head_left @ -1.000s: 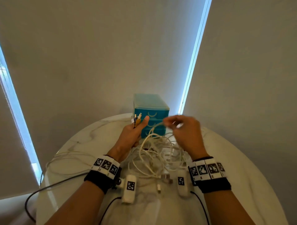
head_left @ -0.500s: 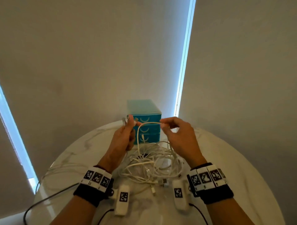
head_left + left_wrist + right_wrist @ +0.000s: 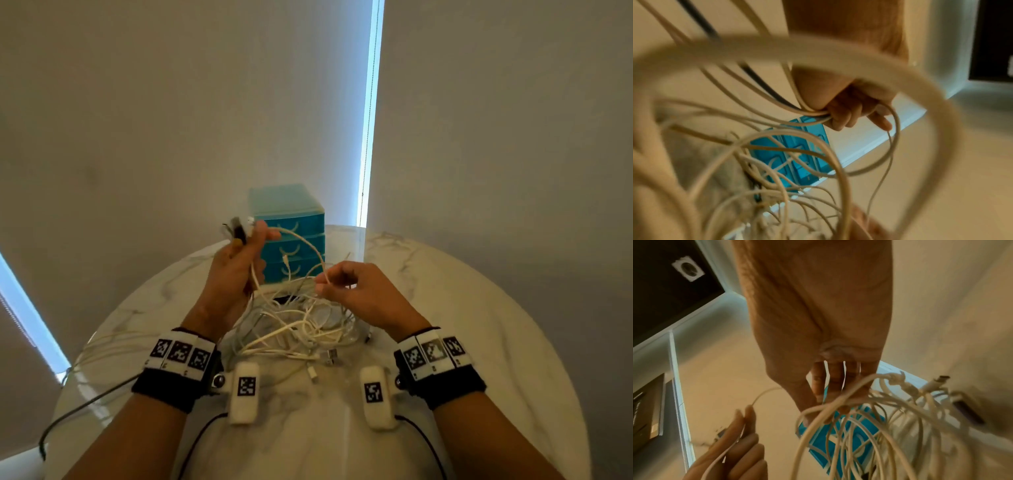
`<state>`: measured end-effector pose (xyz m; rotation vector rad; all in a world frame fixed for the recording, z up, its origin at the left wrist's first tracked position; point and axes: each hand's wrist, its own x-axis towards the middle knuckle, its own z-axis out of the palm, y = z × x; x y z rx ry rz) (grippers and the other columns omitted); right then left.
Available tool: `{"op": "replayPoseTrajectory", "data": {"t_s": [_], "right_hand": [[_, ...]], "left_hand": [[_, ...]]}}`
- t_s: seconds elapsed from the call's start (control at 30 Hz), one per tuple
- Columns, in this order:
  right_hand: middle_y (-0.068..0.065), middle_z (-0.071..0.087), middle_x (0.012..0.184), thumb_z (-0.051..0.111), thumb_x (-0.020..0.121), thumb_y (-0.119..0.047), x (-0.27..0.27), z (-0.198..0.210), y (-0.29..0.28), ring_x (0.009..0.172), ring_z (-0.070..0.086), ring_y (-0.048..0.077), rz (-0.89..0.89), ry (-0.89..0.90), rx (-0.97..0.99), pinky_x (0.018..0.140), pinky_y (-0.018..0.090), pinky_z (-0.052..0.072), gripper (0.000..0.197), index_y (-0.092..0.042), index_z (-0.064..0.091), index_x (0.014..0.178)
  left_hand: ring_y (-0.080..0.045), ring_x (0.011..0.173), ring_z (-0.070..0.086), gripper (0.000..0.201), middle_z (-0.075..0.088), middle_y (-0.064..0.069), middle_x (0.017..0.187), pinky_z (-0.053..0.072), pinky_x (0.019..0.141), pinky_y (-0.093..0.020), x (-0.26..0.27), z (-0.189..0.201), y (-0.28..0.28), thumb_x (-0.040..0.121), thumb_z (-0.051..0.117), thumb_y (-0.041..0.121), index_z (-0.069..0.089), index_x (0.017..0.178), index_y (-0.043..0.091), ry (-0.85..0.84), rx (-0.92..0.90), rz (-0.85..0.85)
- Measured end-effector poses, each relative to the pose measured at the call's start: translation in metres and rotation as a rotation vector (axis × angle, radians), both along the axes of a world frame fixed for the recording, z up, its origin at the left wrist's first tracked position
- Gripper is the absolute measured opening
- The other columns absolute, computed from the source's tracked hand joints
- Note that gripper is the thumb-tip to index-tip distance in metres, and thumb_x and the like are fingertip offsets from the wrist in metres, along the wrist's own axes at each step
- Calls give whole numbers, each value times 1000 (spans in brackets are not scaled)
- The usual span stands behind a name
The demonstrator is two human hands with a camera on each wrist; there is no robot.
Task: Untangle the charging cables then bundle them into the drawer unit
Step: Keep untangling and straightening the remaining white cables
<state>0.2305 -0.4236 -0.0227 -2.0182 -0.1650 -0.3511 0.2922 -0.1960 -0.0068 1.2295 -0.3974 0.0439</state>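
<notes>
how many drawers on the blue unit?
3, stacked on the front of the blue plastic drawer unit at the round marble table's far edge: top, middle, bottom. Cables cross the lower ones; all look closed.

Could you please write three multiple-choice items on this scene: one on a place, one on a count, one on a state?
1. Where does the teal drawer unit stand?
A. At the far edge of the round marble table
B. On the floor
C. On the person's lap

2. How many drawer fronts does it show?
A. One
B. Three
C. Six

3. In what state are its drawers?
A. All pulled out
B. All shut
C. Removed

Key: 1 A, it stands behind the tangle of white charging cables. 2 B, three curved handles are stacked. 3 B, the fronts sit flush, while the left hand and right hand grip cables.
</notes>
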Motion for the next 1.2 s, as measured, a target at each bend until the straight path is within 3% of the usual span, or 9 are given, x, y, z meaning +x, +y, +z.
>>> {"op": "replayPoseTrajectory", "data": {"t_s": [0.1,0.3,0.43,0.67,0.77,0.87,0.93,1.07,1.2], "right_hand": [[-11,81,91,83,94,-32,3,-6,-3,86,74,3,-45,11,-60,79,26,57,6,-29,84,99],[-3,84,95,82,96,-22,-3,15,4,87,79,13,-194,-310,386,76,26,64,15,-20,84,110],[-5,83,90,85,92,-28,2,1,2,87,78,11,-181,-61,200,92,45,65,10,-23,87,101],[-7,76,105,75,99,-26,6,-2,12,97,70,4,-167,-78,-105,90,29,57,10,-29,80,107],[-10,80,101,73,102,-20,-1,14,7,92,75,8,-330,-266,155,88,32,63,14,-28,82,109],[-12,76,112,70,104,-20,-8,34,-3,99,71,0,-446,-545,335,82,13,57,15,-26,81,114],[-8,69,120,70,105,-25,-3,24,-3,101,65,-10,-430,-467,283,77,3,49,17,-27,81,116],[-5,71,117,67,105,-40,-3,16,-10,97,66,0,-474,-340,177,75,6,47,19,-41,80,118],[-17,71,110,65,106,-37,-9,27,-8,98,67,-3,-408,-396,214,86,13,54,18,-42,78,117]], "left_hand": [[-3,46,22,38,27,11,55,19,43,-21,4,2,0,109,54,47,76,116,17,27,-191,-29],[-6,51,21,34,27,9,61,19,46,-24,15,-12,0,108,59,49,80,117,24,131,-151,60],[-4,47,24,32,28,10,58,22,44,-21,16,-9,6,108,59,47,78,109,21,115,-246,143],[-4,49,22,36,29,8,62,20,45,-22,13,-9,9,107,58,51,80,116,24,102,-347,92],[-8,53,17,40,24,6,63,13,50,-29,11,-8,9,106,59,54,81,118,23,88,-246,22],[-13,55,9,51,15,3,64,10,51,-31,6,-3,10,100,58,65,80,105,19,57,-181,-137],[-14,55,8,66,15,3,62,10,52,-32,3,-1,12,87,67,78,77,94,13,48,-156,-280],[-15,54,13,74,30,4,56,12,50,-30,-3,0,8,71,81,81,72,79,9,-4,11,-317],[-13,52,15,48,23,1,62,16,46,-26,1,-1,5,81,85,64,76,82,17,-17,97,-139]]}}
